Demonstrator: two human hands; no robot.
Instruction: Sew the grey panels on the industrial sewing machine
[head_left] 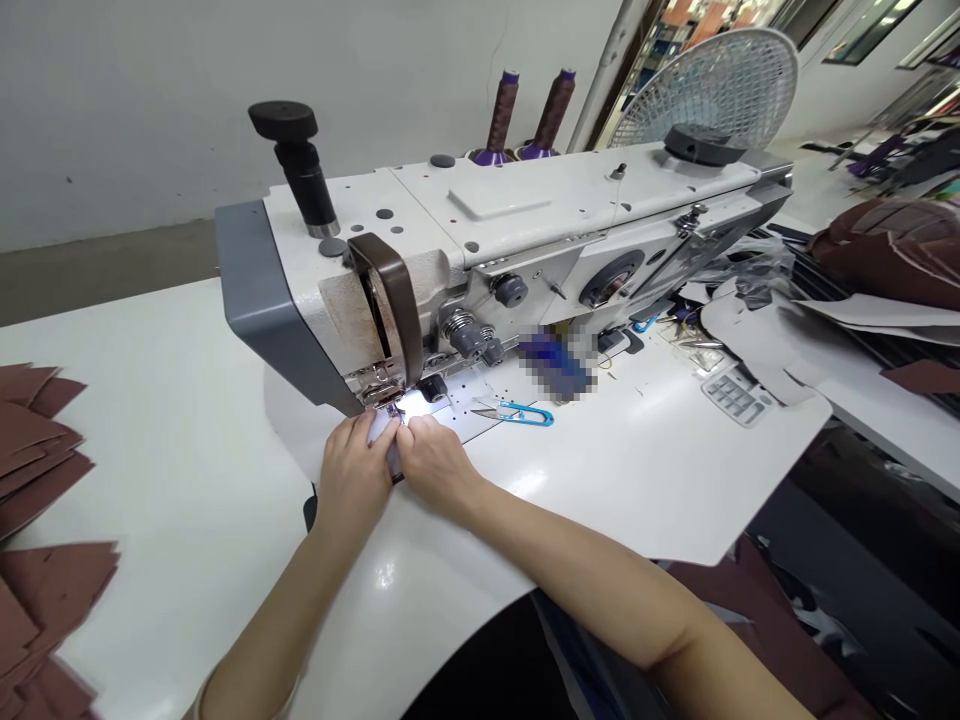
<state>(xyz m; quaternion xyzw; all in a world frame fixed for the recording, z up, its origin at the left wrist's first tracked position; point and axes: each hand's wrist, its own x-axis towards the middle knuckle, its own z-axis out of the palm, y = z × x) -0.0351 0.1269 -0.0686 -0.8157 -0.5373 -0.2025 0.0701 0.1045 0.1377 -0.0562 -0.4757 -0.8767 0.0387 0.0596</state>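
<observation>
My left hand and my right hand meet at the needle end of a white and grey sewing machine. Between them is a small pale piece of material, mostly covered by my fingers, with a dark edge showing near my wrists. My left hand presses its fingers on the piece from the left. The right one is curled, thumb and fingertips pinching it close under the lit needle area. Thread snips with blue handles lie on the machine bed to the right of my hands.
Stacks of brown cut pieces lie at the left of the white table. Two brown thread cones and a white fan stand behind the machine. More brown pieces are piled at the right.
</observation>
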